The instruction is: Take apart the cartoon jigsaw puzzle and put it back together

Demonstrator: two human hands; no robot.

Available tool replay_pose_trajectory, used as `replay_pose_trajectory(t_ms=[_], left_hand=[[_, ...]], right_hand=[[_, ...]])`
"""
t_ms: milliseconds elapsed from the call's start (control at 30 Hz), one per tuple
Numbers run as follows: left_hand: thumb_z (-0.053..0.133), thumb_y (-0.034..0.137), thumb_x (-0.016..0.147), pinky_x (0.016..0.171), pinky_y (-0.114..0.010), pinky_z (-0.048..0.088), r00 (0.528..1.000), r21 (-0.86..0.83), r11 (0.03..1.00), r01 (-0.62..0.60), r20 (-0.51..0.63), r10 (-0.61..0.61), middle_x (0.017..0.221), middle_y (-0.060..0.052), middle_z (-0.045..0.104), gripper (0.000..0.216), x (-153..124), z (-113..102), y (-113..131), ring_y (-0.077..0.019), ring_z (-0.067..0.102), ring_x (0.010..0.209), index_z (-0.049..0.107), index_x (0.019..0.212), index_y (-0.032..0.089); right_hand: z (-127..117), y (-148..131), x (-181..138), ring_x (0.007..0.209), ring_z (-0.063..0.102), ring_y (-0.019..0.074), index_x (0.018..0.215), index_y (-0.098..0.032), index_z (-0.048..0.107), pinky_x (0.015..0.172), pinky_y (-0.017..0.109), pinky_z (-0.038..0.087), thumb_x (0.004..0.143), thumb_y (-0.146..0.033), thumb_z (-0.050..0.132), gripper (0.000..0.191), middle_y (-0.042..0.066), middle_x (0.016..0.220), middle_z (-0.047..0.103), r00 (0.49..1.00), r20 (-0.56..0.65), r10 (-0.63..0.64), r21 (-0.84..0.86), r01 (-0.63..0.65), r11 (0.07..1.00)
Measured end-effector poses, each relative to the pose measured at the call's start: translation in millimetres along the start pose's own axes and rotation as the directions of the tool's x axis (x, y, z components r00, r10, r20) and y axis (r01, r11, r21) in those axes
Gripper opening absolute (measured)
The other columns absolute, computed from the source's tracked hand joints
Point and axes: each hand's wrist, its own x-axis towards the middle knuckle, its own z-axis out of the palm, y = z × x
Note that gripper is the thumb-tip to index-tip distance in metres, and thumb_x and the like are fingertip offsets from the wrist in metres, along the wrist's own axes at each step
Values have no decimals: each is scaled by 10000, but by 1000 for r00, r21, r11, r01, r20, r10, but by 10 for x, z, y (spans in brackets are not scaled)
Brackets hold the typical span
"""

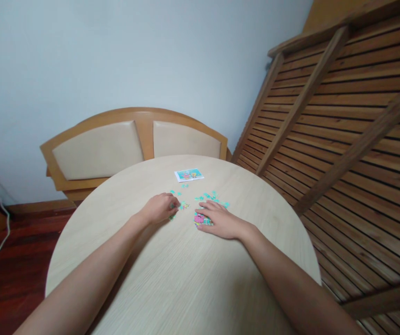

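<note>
Small jigsaw pieces, mostly teal, lie about the middle of a round table. My left hand has its fingers curled and pinched, with a bit of a teal jigsaw piece showing at the fingertips. Just right of it are some multicoloured pieces. My right hand lies low with fingers spread over a joined pink and teal puzzle section, partly covering it. Beyond that hand is a scatter of loose teal pieces.
A printed picture card lies farther back on the pale wooden round table. Behind the table stands a wooden headboard with cream padded panels. A slatted wooden frame leans at the right. A white cable hangs at the left.
</note>
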Motion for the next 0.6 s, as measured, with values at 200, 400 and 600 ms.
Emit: replay_pose_trajectory(t_ms=[200, 400, 600], left_hand=[[554, 265, 907, 828, -294, 487, 995, -14, 995, -96, -8, 96, 999, -75, 720, 218, 13, 34, -29, -207, 651, 923, 742, 1004, 210], [601, 294, 878, 864, -303, 471, 983, -105, 978, -178, 24, 182, 1000, -76, 724, 183, 19, 1, 69, -211, 645, 949, 743, 942, 200], [629, 260, 840, 774, -269, 463, 987, -163, 978, -132, 74, 146, 936, -43, 731, 176, 2, -32, 156, -186, 652, 849, 725, 978, 209]], right_hand=[[-57, 105, -25, 1455, 296, 375, 1439, -251, 517, 1172, 550, 254, 894, -657, 516, 680, 141, 1575, 364, 999, -10, 33, -18, -34, 999], [-10, 84, -22, 1459, 291, 371, 1414, -247, 545, 1173, 557, 252, 881, -624, 566, 653, 145, 1558, 390, 999, -37, 7, 16, -6, 1000], [42, 53, 6, 1467, 276, 357, 1394, -257, 564, 1186, 544, 232, 863, -609, 605, 638, 124, 1558, 394, 997, -60, -57, 46, 60, 997]])
